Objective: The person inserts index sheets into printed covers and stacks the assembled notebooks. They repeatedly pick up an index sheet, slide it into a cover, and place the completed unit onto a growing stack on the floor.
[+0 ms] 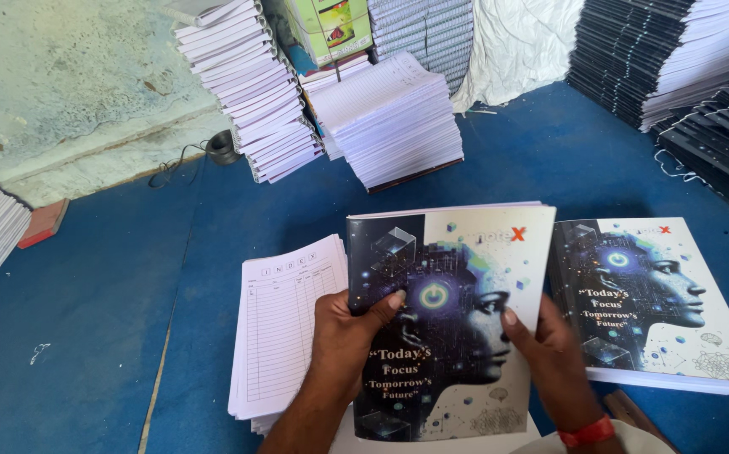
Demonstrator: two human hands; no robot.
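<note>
A glossy notebook with a dark-and-white cover showing a head in profile [448, 311] is held up over the blue floor covering [112, 319], between both hands. The left hand [347, 336] clasps its left edge, thumb on the cover; the right hand [549, 345] grips its right edge likewise. Just left lies a stack of white ruled index sheets [284, 336]; to the right, a pile of matching covered notebooks [659, 303].

single head view, close above, steeply down and forward onto blue floor [103, 328] and paper stacks [394, 118]
</note>
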